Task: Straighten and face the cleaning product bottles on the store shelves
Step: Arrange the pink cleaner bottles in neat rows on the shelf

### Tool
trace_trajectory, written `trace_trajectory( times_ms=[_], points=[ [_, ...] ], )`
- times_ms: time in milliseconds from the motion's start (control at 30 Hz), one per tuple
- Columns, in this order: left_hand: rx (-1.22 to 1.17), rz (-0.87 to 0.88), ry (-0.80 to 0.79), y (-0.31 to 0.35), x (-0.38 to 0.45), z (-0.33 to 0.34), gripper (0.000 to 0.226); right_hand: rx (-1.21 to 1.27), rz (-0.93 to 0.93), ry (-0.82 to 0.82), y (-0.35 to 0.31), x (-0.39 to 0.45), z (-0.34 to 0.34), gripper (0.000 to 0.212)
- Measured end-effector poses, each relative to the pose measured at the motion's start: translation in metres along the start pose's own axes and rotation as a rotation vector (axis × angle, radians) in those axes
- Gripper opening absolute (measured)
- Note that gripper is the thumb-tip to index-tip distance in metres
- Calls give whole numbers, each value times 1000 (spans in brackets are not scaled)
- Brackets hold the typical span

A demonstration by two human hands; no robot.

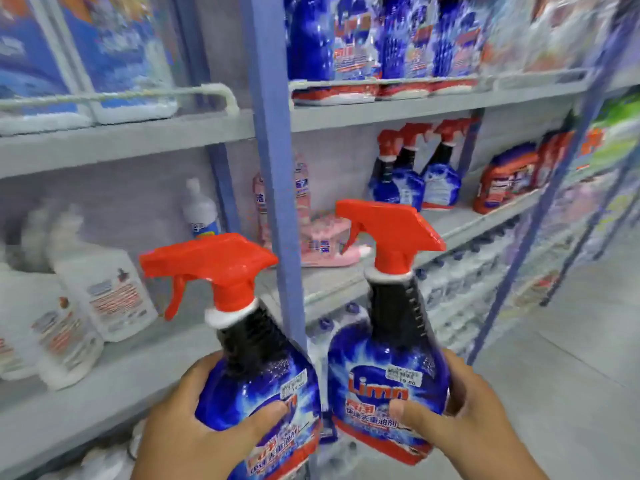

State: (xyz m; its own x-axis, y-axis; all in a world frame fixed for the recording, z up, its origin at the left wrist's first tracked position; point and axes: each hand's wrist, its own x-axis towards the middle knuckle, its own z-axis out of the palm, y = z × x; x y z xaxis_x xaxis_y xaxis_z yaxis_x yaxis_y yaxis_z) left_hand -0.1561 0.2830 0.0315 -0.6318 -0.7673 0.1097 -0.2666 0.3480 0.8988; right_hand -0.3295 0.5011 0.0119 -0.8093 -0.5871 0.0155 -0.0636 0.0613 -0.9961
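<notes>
I hold two blue spray bottles with red trigger heads in front of the shelves. My left hand [194, 420] grips the left spray bottle [256, 382] around its body; it leans left, nozzle pointing left. My right hand [464, 410] grips the right spray bottle [388, 372], whose label faces me, nozzle pointing left. Both are off the shelf, near a blue upright post [273, 168]. Three matching spray bottles [415, 174] stand on the middle shelf [485, 220] at the right.
White bottles [86, 299] stand on the left bay's shelf. A pink bottle [325, 244] lies on its side behind the post. Red-and-blue tubs [505, 178] sit further right. Blue refill packs [381, 39] fill the top shelf. Grey floor lies at the right.
</notes>
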Motion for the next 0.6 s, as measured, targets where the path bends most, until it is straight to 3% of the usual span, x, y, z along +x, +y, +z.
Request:
trace_trajectory(
  times_ms=[133,267,600],
  points=[
    [-36,58,-46,29,-3,77,80,1,40,113,-9,-1,-100,70],
    [-63,36,32,70,3,137,66,-6,21,178,-18,12,-167,63],
    [-48,148,43,114,91,232,71,27,-20,220,2,114,-230,53]
  ],
)
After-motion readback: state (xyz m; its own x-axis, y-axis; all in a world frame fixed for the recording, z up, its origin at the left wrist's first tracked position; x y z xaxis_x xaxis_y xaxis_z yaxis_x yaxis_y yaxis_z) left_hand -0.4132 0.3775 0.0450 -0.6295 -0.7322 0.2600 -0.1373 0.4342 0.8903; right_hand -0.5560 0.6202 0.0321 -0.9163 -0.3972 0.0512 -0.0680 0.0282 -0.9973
